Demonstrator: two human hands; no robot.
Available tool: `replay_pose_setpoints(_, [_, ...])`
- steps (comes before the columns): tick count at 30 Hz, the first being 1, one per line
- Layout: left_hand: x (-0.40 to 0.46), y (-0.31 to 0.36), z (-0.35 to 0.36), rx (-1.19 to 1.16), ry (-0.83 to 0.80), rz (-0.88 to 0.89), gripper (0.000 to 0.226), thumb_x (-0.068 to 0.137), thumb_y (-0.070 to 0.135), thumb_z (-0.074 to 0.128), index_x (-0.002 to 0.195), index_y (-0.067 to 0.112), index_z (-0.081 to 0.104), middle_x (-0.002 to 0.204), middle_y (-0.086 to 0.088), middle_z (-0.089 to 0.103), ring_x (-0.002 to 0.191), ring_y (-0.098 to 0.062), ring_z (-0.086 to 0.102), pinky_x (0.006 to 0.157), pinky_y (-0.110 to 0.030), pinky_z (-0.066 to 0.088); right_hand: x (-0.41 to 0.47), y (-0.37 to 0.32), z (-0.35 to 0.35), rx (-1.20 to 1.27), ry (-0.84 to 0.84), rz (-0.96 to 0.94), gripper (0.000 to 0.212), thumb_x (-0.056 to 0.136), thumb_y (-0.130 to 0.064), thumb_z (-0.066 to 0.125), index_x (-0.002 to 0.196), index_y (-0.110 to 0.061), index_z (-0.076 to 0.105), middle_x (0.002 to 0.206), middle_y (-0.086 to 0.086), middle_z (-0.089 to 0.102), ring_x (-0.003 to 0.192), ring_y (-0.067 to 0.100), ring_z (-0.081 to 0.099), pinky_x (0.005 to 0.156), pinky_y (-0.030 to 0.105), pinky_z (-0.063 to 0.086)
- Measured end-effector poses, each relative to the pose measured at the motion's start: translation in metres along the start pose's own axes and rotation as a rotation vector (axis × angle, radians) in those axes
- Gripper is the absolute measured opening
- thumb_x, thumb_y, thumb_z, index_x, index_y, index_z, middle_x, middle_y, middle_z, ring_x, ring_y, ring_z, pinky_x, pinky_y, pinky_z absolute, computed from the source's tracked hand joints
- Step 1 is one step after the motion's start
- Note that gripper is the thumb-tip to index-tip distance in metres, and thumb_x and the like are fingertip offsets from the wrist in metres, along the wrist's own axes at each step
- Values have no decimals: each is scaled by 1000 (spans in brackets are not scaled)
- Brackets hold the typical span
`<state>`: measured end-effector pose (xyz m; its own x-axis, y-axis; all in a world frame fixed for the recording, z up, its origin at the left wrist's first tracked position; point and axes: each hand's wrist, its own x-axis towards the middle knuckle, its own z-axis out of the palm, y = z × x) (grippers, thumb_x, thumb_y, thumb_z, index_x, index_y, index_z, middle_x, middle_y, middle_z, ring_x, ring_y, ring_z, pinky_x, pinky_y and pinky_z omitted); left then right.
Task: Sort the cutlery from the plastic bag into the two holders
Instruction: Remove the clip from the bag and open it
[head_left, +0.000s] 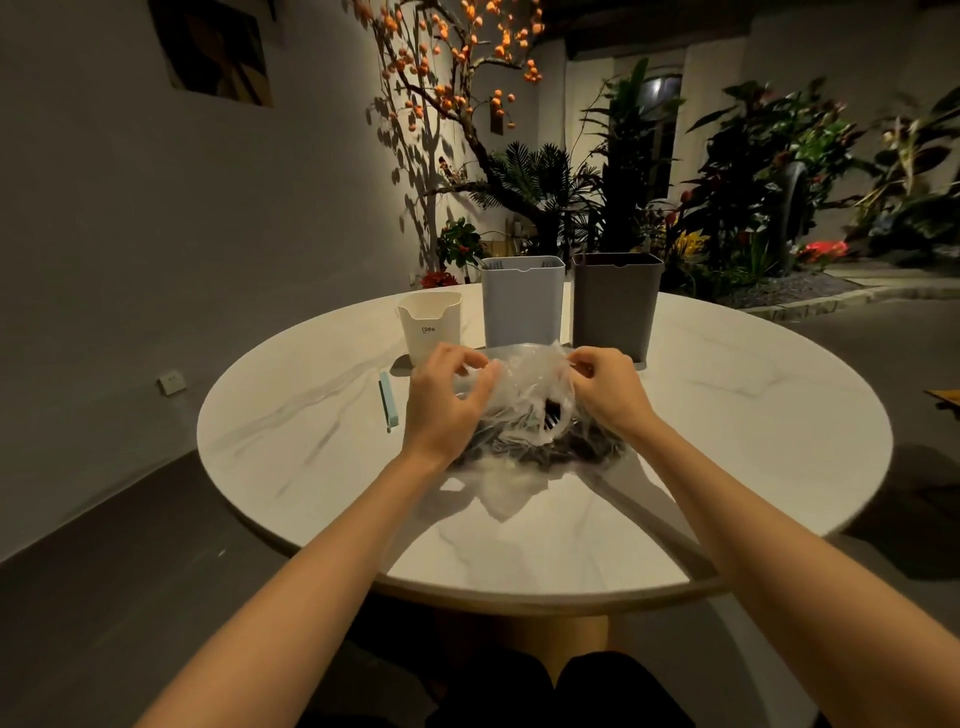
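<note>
We've got the bag (524, 395) of cutlery (545, 441) mid-table (727, 441), both hands pinching its top: left hand (447, 400), right hand (608, 392). Blue holder (522, 301) & grey holder (615, 304) stand just behind; contents prob. forks.

The table (727, 426) had a smooth, glossy top veined like marble. At its middle the plastic bag (519, 379) was thin, clear and crinkled. Behind the bag, the pale blue holder (522, 304) and dark grey holder (615, 306) looked matt plastic.
</note>
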<state>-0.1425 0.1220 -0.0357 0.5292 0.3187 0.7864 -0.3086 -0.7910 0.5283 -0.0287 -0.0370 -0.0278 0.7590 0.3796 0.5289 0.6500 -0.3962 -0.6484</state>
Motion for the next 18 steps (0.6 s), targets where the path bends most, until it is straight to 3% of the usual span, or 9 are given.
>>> replay_pose_setpoints(3, [-4,5,6,100,137,324,37,91,52,51,93,16,58,98,0,54,92,-17,51,86,-30,43,2,-2,2,-3,54,58,21,93,-26,59,99,-9,71,85,1,65,78,17,58,69,28,43])
replay_pose_setpoints(5, [-5,7,7,200,202,586,33,94,50,46,98,17,51,103,-3,50,93,-19,48,84,-30,38,4,-3,3,-53,95,85,25,92,-30,61,101,-10,72,93,4,67,82,18,59,70,28,43])
replay_pose_setpoints(7, [-6,9,7,284,172,817,23,94,41,49,99,19,48,107,-3,49,94,-20,48,83,-33,35,4,-5,2,-95,139,113,27,90,-34,63,101,-12,74,100,7,69,88,21,61,73,30,46])
replay_pose_setpoints(10, [-6,9,6,323,56,1072,12,88,26,58,98,19,56,111,-5,63,104,-22,55,98,-32,32,1,-12,-1,-120,193,162,27,91,-37,62,103,-17,74,103,5,72,91,22,63,73,28,46])
replay_pose_setpoints(14, [-6,8,3,419,-112,1139,25,85,37,62,90,17,75,108,-5,72,112,-21,56,101,-38,35,0,-17,0,-134,210,209,22,92,-33,60,104,-20,72,98,5,71,79,19,57,67,27,43])
replay_pose_setpoints(16, [-7,7,3,489,-235,1061,38,86,53,56,87,19,74,102,-2,72,108,-20,57,100,-40,36,1,-17,3,-83,218,215,23,92,-35,60,103,-19,72,96,5,71,82,21,62,71,31,51])
replay_pose_setpoints(18, [-9,6,4,564,-250,951,36,85,53,56,85,20,70,95,1,71,100,-20,60,98,-39,33,1,-18,5,17,227,219,22,92,-34,60,101,-17,72,93,5,72,81,22,66,77,38,57])
